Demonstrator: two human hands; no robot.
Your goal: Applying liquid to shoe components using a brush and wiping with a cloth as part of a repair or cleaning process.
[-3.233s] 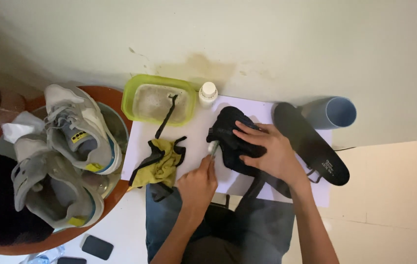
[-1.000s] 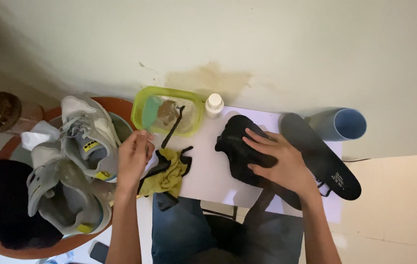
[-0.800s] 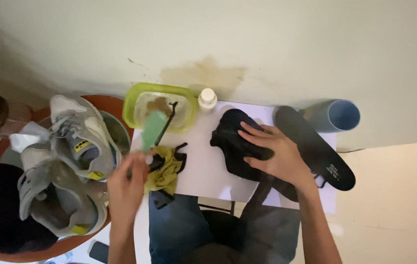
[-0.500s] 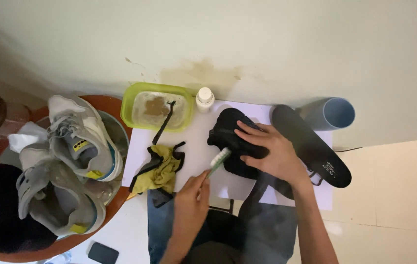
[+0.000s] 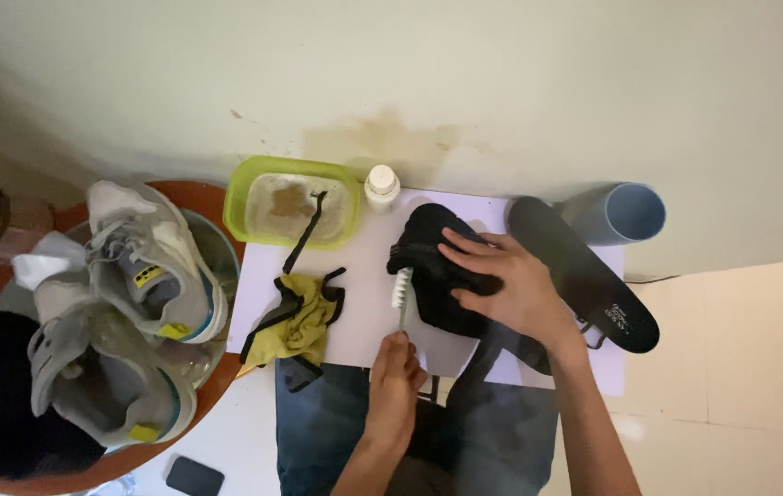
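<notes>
Head view: left hand closed around a toothbrush handle, bristle end against the left edge of a black shoe piece. Right hand spread flat, fingers open, pressing down on that black piece, which lies on a white sheet over the lap. A black insole with a small white label near its lower end lies just right of the hand, partly on the sheet. A small white bottle stands at the sheet's top edge, beside a lime-green tray of murky water with a black lace hanging out. A yellow-and-black cloth sits left on the sheet. A blue cup is at far right. Grey sneakers are piled in a basin on the left. Floor is pale, stained near the tray.
</notes>
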